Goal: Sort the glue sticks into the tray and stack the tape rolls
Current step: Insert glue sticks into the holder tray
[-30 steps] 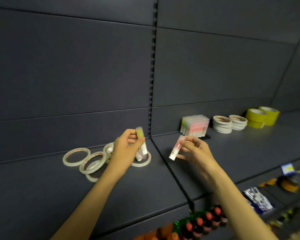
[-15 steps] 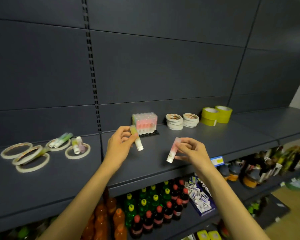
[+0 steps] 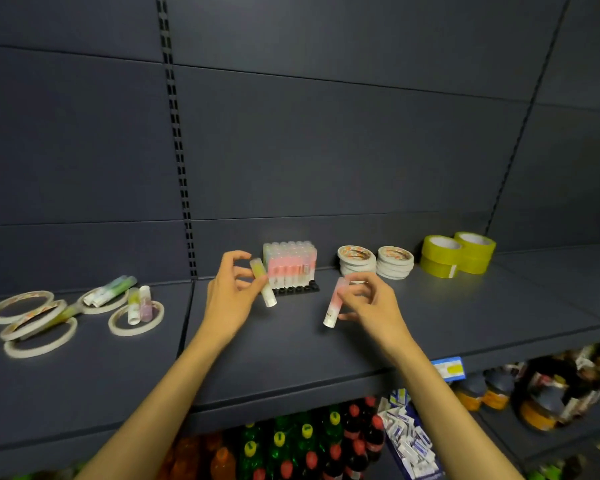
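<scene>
Dark shelf [image 3: 430,327]: my left hand [image 3: 227,299] pinches a yellow glue stick [image 3: 262,286], right hand [image 3: 371,306] a pink one [image 3: 334,303], beside the nearly full tray [image 3: 297,289]; left of it, sticks [image 3: 139,303] and loose tape rings [image 3: 32,323] remain.

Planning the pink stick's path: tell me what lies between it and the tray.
Head view: only bare shelf between the pink glue stick and the tray.

Dim, even overhead light; soft motion blur throughout, wide-angle bending at edges.
</scene>
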